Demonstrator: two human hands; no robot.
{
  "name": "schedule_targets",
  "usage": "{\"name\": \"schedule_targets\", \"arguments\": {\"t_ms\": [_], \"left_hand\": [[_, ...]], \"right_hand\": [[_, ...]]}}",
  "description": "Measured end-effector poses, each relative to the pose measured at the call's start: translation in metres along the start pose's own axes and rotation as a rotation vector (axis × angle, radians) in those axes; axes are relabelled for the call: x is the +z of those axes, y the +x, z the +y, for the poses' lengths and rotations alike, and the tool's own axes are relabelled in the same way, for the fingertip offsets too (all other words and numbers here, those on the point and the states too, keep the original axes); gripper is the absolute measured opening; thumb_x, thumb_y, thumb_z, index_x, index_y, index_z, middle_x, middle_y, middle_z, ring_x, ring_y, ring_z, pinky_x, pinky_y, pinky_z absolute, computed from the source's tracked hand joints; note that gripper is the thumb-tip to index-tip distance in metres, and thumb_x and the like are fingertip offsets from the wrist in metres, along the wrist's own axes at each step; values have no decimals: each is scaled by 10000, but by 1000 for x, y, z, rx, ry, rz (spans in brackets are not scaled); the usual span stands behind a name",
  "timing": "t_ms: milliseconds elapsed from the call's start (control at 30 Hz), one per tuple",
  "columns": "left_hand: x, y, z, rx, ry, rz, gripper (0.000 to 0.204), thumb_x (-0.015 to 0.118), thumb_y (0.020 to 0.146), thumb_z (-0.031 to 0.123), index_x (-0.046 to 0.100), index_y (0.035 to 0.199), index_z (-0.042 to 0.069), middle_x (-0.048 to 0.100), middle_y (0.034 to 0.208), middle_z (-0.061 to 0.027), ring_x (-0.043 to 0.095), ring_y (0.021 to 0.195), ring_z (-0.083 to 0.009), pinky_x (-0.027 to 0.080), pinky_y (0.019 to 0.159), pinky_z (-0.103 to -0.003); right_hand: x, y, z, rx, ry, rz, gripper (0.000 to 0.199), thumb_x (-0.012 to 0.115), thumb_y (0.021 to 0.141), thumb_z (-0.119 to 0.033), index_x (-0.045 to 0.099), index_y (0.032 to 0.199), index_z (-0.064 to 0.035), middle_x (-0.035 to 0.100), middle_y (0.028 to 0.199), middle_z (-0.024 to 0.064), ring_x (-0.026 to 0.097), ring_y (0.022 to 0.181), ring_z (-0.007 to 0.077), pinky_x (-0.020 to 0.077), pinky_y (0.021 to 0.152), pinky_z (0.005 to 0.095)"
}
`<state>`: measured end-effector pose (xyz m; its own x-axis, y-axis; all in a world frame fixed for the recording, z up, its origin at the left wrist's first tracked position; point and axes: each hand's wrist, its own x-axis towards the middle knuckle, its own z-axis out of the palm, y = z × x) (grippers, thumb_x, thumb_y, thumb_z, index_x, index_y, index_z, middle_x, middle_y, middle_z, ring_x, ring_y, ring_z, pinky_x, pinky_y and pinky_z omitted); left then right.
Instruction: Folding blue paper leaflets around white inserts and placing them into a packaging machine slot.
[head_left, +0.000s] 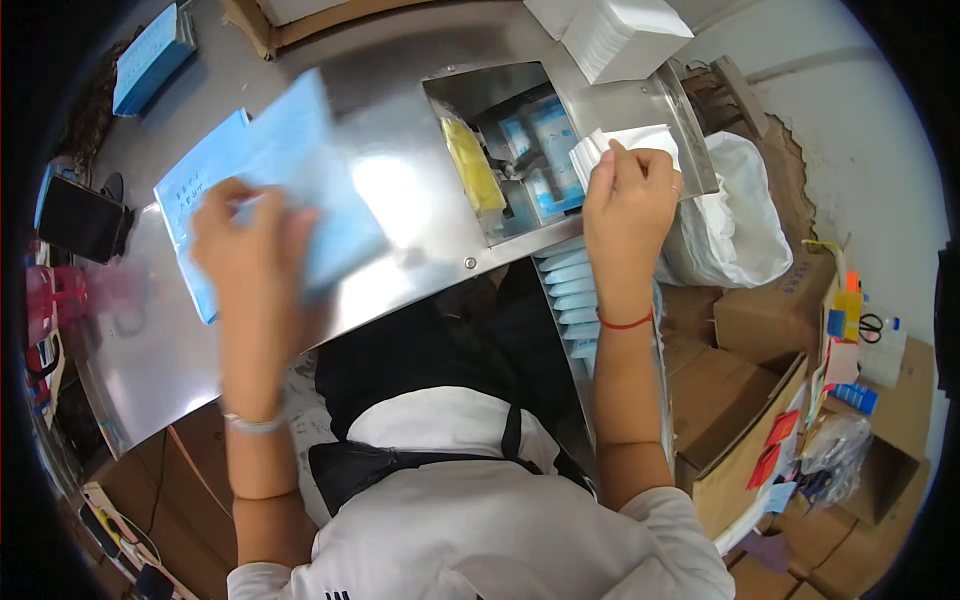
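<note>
My left hand [250, 235] is closed on a light blue sheet [325, 170], perhaps a flat bag, smeared by motion. The sheet is tilted above the metal table, partly over another blue piece [195, 190] that lies flat with dark marks on it. My right hand [635, 195] pinches white folded paper [645, 140] between thumb and fingers, at the right edge of a rectangular opening in the tabletop. Inside that opening are several blue and white packets [555, 135] and a yellow strip [472, 165]. Below my right wrist, several pale blue packets [573, 300] stand in a row in a metal channel.
A stack of white folded paper [625, 40] stands at the far right of the metal table [390, 60]. A blue stack [152, 60] and a phone [80, 220] are at the left. Right of the table are a white sack [740, 230] and cardboard boxes [715, 400].
</note>
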<state>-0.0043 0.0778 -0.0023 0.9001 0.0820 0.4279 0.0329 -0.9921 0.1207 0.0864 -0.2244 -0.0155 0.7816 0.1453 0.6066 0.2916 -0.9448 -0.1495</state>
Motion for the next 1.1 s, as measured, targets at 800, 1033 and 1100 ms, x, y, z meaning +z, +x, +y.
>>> {"name": "schedule_targets", "arguments": {"t_ms": [800,1033,1100], "left_hand": [[7,-2,72,163,-114,-89,444,805,744,354,621,1033,72,410,1490,-220,294,1428,-457,244,1098,-664],[3,24,77,183,-133,-396,543,669,828,545,610,1090,72,406,1504,-220,497,1251,-396,352,1043,-520],[-5,10,68,216,-75,-409,496,672,865,477,598,1150,79,455,1457,-204,604,1093,-360,480,911,-453]], "right_hand": [[-7,1,-19,23,151,135,226,654,810,-55,679,1025,12,612,984,121,561,977,306,462,831,435],[-2,-2,-4,-35,-15,4,216,661,821,-50,706,1021,15,601,980,114,556,914,306,476,819,419],[-10,0,6,-71,50,-8,216,660,820,-47,712,1022,10,604,991,111,561,917,307,479,823,422]]}}
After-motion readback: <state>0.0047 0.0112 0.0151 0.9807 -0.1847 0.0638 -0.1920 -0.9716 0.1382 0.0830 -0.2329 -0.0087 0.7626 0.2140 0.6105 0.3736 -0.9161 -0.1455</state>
